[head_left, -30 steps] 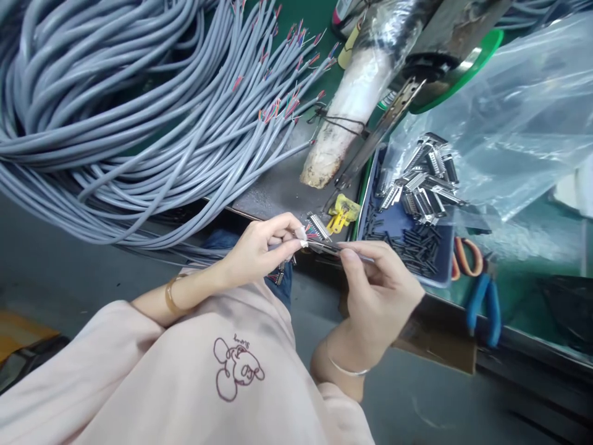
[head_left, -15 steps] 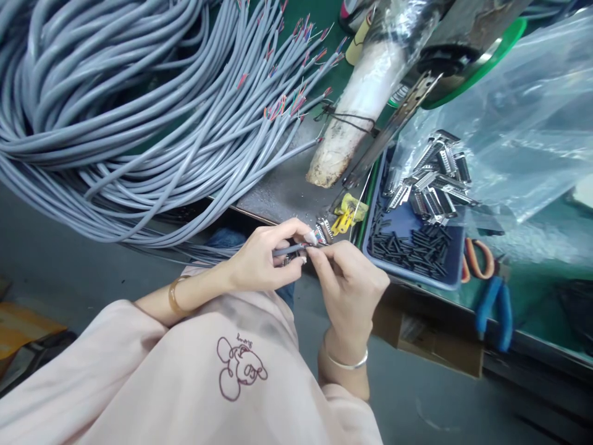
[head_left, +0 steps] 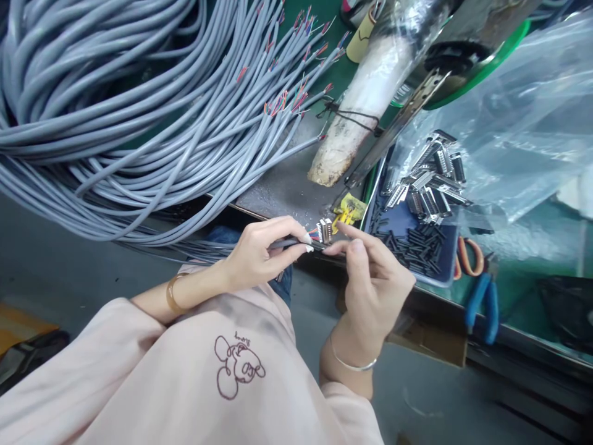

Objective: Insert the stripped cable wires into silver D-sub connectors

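Fingers [head_left: 283,227] of the left hand [head_left: 245,256] pinch one grey cable [head_left: 282,243].

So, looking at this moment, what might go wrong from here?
The left hand pinches a grey cable close to thin coloured wires at a connector; a tug could strain one. The blue-handled pliers seem to reach past the edge of the bench, so a bump might tip them off. The cable pile seems to droop over too, and might slide.
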Motion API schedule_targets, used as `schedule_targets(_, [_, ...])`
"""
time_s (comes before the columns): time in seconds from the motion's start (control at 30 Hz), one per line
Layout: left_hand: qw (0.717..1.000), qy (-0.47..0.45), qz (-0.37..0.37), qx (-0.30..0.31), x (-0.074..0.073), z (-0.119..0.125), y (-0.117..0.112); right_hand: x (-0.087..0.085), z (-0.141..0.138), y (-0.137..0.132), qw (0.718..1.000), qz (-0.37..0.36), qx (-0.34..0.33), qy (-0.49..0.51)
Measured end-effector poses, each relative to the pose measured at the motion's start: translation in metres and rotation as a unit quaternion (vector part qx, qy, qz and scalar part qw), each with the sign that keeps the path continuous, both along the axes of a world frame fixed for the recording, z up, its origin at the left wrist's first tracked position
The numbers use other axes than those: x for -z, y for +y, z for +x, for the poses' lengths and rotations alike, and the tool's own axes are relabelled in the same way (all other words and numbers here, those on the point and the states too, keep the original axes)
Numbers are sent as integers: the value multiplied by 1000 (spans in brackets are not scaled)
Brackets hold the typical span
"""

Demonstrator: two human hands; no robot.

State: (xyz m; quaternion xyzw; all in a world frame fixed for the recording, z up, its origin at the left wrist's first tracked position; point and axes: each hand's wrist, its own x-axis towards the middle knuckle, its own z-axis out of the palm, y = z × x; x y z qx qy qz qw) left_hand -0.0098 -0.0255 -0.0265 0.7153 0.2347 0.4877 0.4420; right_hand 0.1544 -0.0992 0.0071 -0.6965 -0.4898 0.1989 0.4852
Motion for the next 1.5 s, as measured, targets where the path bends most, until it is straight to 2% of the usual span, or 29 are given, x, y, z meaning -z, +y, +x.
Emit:
schedule_targets(0.07, [999, 9, -44, 17, -3, -2, 0, -1, -1, 0, 1000, 3, 3, -21])
schedule_targets(0.23, [978, 32, -186, 87, -11, -4, -1, 0, 1, 4, 997, -5, -40, -61])
schedule_targets(0.43, [975, -37, -200, 95, -12, -1, -1, 8, 0, 4, 992, -19, -84, 89])
schedule_targets(0.53, [954, -49, -277, 107, -13, 1, 0, 10, -2, 3, 995, -22, -73, 72])
schedule_targets(0.6, [937, -49, -331, 97, -14, 2, 1, 9, -3, 4, 999, 31, -15, -4])
schedule_targets(0.63, [932, -55, -347, 90, -15, 2, 3, 8, -3, 5, 996, 84, 17, -36])
schedule_targets(0.73, [921, -78, -372, 86, -13, 4, 7, 4, -3, 7, 955, 279, 82, -64])
schedule_targets(0.8, [916, -76, -383, 86, -12, 5, 9, 1, -3, 7, 937, 324, 108, -69])
schedule_targets(0.93, [913, -64, -397, 71, -12, 6, 13, 2, 0, 1, 952, 240, 147, -124])
schedule_targets(0.97, [912, -66, -399, 67, -12, 7, 14, 4, 0, -1, 948, 244, 149, -139])
schedule_targets(1.1, [909, -67, -407, 60, -16, 11, 18, 9, 1, -3, 909, 349, 163, -162])
schedule_targets(1.13, [908, -62, -409, 61, -17, 11, 18, 9, 1, -2, 910, 354, 155, -152])
schedule_targets(1.27, [906, -58, -414, 66, -20, 15, 23, 11, -1, 1, 956, 250, 82, -131])
schedule_targets(1.4, [905, -76, -412, 72, -23, 18, 27, 22, 1, 6, 972, 178, 51, -143])
schedule_targets(1.5, [908, -87, -405, 69, -25, 22, 29, 27, 0, 14, 980, 153, 10, -129])
